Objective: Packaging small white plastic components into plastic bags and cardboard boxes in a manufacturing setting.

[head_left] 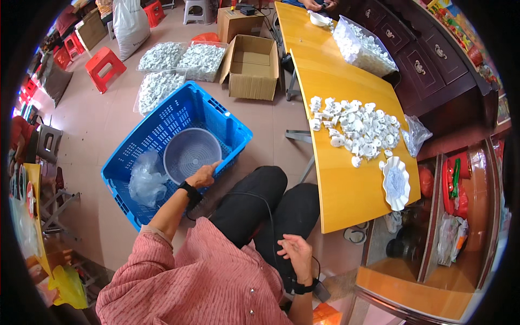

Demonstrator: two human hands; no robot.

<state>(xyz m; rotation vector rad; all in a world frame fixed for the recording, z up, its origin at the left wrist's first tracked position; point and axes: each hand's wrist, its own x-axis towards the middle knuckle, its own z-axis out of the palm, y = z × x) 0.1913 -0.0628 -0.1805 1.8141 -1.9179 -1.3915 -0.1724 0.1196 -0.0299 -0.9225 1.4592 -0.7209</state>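
Observation:
My left hand [202, 175] reaches over the near edge of a blue plastic crate [123, 154]. It is closed at the near rim of a round grey-purple basin [193, 153] that sits tilted inside; some fingertips are hidden. A crumpled clear plastic bag [147, 179] lies beside the basin. Over my lap, close to my body, my right hand [297, 253] is raised with loosely bent fingers apart and nothing visible in them. On the yellow table [346, 200] to my right are a heap of small white plastic parts [364, 127] and a white scalloped dish [396, 184] with pale contents.
Beyond the crate, clear trays of white parts [201, 57] stand on the floor by an open cardboard box [253, 70]. A filled clear bin [365, 46] is on the far table, near another person's hands [319, 5]. Red stools [105, 69] stand left; a dark cord [266, 203] crosses my lap.

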